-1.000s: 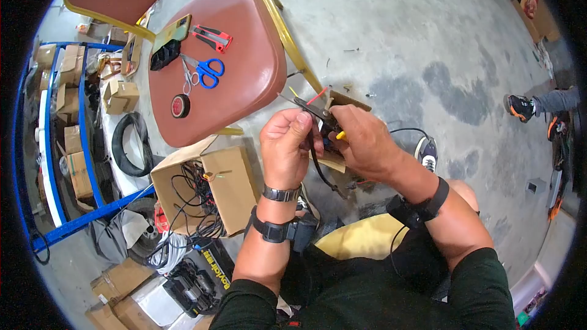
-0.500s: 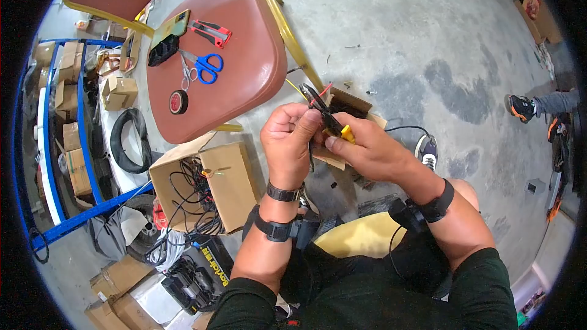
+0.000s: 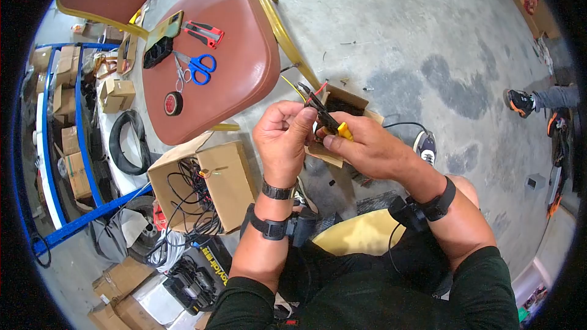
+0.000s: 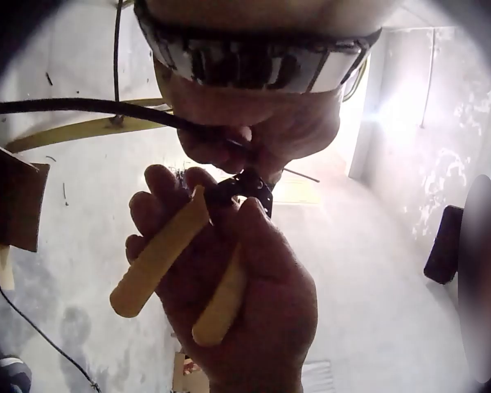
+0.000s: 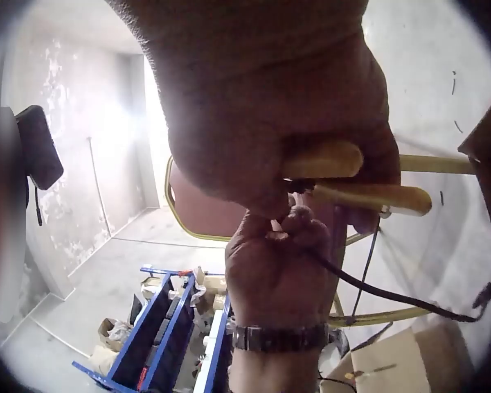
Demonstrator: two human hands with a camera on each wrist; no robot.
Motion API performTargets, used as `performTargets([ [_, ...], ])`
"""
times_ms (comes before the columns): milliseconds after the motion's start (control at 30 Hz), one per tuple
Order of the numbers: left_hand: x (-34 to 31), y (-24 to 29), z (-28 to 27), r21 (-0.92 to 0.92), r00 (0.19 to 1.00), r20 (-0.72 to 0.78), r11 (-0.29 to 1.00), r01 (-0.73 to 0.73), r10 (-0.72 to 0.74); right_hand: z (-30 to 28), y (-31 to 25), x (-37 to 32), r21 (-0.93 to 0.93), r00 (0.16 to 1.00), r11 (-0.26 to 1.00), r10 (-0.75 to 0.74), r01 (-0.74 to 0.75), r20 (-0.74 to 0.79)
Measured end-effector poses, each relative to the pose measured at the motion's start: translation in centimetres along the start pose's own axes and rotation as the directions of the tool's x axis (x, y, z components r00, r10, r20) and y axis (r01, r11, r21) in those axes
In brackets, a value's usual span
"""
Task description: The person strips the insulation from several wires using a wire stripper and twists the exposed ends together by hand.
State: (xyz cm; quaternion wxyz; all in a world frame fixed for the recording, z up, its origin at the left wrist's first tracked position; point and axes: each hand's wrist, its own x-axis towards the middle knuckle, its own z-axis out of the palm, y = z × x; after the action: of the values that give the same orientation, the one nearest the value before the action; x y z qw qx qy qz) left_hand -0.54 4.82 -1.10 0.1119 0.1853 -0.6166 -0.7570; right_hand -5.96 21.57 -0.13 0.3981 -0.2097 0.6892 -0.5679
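Observation:
In the head view my right hand [image 3: 371,145] grips pliers with yellow handles [image 3: 345,131], their dark head [image 3: 316,103] pointing up and left. Beside it my left hand [image 3: 281,137] pinches a black cable between thumb and fingers, close to the plier head. A red wire [image 3: 321,88] and a yellow wire [image 3: 292,85] stick out above the fingertips. The left wrist view shows the two yellow handles [image 4: 159,258] spread apart across the right palm and the black cable [image 4: 82,106] running to the left hand. Whether the blades touch a wire, I cannot tell.
A brown chair [image 3: 214,55] holds blue scissors [image 3: 202,69], a tape roll [image 3: 173,103], a red cutter [image 3: 204,33] and a phone. Below it stands a cardboard box [image 3: 229,183] of cables. Another open box [image 3: 345,99] lies behind the hands. Blue shelving [image 3: 92,215] is at left.
The plier head has turned more upright and the right hand has shifted its hold on the handles. The black cable's hanging length has dropped from sight in the head view. The view has moved slightly.

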Motion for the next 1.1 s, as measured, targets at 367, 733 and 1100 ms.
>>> performTargets([
  [367,0.02,0.29,-0.13,0.07,1.0,0.002,0.998,-0.004,0.004,-0.03,-0.14,0.03,-0.052,1.0,0.998,0.019,-0.019,0.0],
  [733,-0.07,0.41,-0.19,0.078,1.0,0.014,0.997,-0.02,0.019,0.32,0.37,-0.06,-0.151,0.993,0.986,-0.088,0.075,-0.082],
  [1100,-0.11,0.37,-0.73,-0.128,0.988,0.152,0.992,-0.007,0.026,-0.05,0.46,0.08,-0.617,0.839,0.737,-0.498,0.276,-0.22],
])
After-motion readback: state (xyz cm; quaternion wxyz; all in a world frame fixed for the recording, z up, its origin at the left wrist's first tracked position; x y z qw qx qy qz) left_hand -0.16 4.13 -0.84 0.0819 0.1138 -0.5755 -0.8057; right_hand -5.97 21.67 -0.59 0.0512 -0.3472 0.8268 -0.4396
